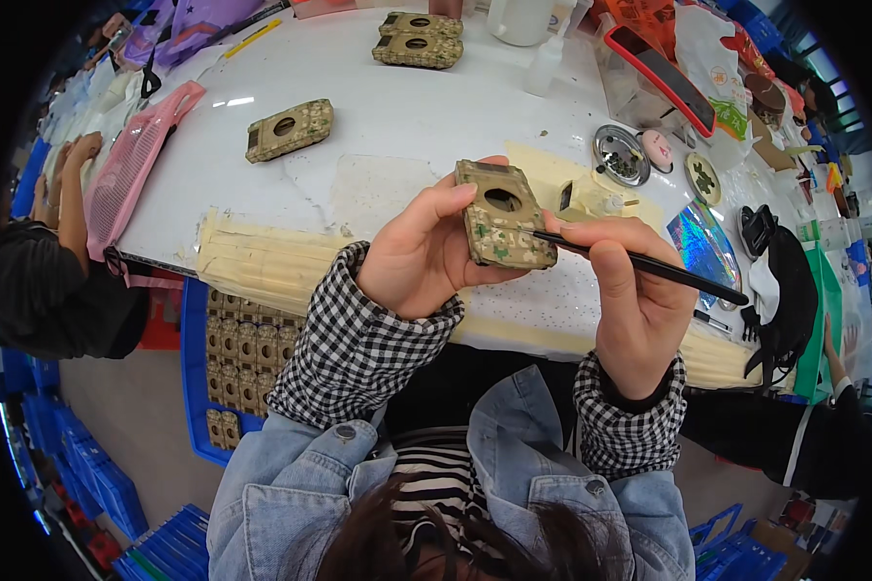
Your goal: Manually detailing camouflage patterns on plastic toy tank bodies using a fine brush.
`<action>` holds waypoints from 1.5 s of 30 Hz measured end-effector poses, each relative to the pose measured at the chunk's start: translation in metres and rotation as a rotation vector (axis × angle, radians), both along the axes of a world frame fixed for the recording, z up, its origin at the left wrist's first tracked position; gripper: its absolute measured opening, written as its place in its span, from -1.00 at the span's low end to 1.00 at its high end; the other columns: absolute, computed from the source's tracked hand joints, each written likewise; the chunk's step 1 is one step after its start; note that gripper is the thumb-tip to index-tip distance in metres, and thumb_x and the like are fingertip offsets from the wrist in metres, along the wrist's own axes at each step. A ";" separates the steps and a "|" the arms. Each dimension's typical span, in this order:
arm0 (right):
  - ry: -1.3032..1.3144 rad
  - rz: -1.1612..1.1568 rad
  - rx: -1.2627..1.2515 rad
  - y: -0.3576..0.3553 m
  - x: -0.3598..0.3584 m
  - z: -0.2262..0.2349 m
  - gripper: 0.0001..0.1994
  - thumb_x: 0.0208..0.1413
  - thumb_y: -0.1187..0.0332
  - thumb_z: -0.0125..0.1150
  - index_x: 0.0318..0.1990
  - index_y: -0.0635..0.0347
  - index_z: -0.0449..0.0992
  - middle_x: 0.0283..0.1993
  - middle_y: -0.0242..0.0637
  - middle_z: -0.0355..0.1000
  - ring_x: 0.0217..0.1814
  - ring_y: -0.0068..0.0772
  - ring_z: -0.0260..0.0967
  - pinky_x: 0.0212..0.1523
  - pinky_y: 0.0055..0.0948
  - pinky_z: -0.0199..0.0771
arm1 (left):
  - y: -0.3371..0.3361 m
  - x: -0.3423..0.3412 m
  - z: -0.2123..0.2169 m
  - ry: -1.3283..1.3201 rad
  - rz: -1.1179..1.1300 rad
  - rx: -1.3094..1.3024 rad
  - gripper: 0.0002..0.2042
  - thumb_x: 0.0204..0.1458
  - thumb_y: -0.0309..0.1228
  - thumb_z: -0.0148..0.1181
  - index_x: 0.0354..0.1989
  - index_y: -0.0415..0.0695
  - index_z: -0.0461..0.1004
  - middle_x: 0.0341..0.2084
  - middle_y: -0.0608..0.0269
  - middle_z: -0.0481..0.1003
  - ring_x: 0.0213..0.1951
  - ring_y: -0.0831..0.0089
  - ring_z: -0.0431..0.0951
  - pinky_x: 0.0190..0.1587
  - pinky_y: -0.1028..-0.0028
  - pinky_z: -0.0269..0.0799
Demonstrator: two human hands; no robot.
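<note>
My left hand [420, 242] grips a camouflage-patterned toy tank hull [489, 239], thumb on its upper edge and fingers beneath. The hull is tan, green and brown, with a round dark opening in its top. In my right hand [639, 290] is a pair of slim black tweezers [688, 276], pinched between thumb and fingers. Their thin tip meets the hull's top near its right side, below the opening. Whether anything is between the tips is too small to tell.
Another hull [290, 130] lies at the left, and two more [418, 41] stand at the far side. A metal dish [621, 155], a pink oval object [657, 151] and a red-cased phone [661, 79] sit at right. A blue crate [196, 387] of hulls is below the table at left.
</note>
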State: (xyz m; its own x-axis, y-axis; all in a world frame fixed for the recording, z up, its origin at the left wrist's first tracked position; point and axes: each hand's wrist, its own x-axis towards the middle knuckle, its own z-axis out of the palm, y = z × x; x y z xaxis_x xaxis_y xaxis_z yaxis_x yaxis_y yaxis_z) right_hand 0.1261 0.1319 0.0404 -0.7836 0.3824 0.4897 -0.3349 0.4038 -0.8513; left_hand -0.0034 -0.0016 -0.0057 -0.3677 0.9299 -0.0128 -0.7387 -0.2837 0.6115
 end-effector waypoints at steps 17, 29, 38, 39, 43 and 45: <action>-0.009 0.006 -0.038 -0.001 0.002 0.000 -0.87 0.12 0.48 0.14 -0.24 0.35 0.54 -0.27 -0.22 0.50 -0.23 -0.46 0.42 -0.15 -0.52 0.38 | 0.000 0.001 0.003 0.001 0.013 -0.024 -0.50 0.23 -0.23 -0.40 0.30 -0.19 -0.07 0.12 -0.17 0.24 0.09 0.14 0.39 0.05 0.22 0.44; 0.041 0.002 0.111 0.002 0.000 -0.004 -0.87 0.03 0.51 0.22 -0.26 0.35 0.55 -0.27 -0.17 0.52 -0.21 -0.35 0.44 -0.16 -0.47 0.39 | 0.000 -0.001 0.002 0.011 0.004 -0.027 -0.50 0.23 -0.23 -0.41 0.30 -0.18 -0.08 0.11 -0.30 0.22 0.09 0.09 0.38 0.06 0.23 0.45; 0.049 0.001 0.134 0.002 0.000 -0.002 -0.87 0.03 0.50 0.22 -0.26 0.36 0.55 -0.27 -0.18 0.52 -0.21 -0.33 0.45 -0.15 -0.47 0.39 | 0.000 0.000 0.003 0.002 0.004 -0.023 -0.50 0.23 -0.22 -0.41 0.30 -0.18 -0.08 0.11 -0.30 0.22 0.09 0.09 0.39 0.05 0.24 0.46; 0.045 0.000 0.121 0.002 0.000 -0.002 -0.87 0.04 0.50 0.21 -0.26 0.35 0.55 -0.27 -0.18 0.53 -0.21 -0.34 0.45 -0.14 -0.47 0.39 | 0.000 0.000 0.003 0.003 0.005 -0.025 -0.50 0.23 -0.22 -0.41 0.30 -0.18 -0.08 0.11 -0.30 0.22 0.09 0.09 0.39 0.04 0.24 0.46; 0.049 -0.013 0.074 0.004 0.002 -0.001 -0.87 0.05 0.49 0.19 -0.26 0.34 0.55 -0.27 -0.18 0.53 -0.20 -0.36 0.44 -0.12 -0.46 0.37 | 0.000 -0.001 0.001 0.001 0.009 -0.020 -0.50 0.23 -0.23 -0.38 0.31 -0.16 -0.09 0.12 -0.30 0.19 0.09 0.08 0.39 0.04 0.24 0.45; 0.058 -0.023 0.061 0.006 0.003 0.000 -0.88 0.06 0.48 0.17 -0.26 0.33 0.56 -0.28 -0.19 0.53 -0.23 -0.40 0.42 -0.13 -0.46 0.36 | 0.001 0.001 0.001 0.022 0.024 -0.041 -0.50 0.22 -0.26 -0.36 0.31 -0.13 -0.12 0.14 -0.31 0.18 0.09 0.06 0.38 0.04 0.24 0.45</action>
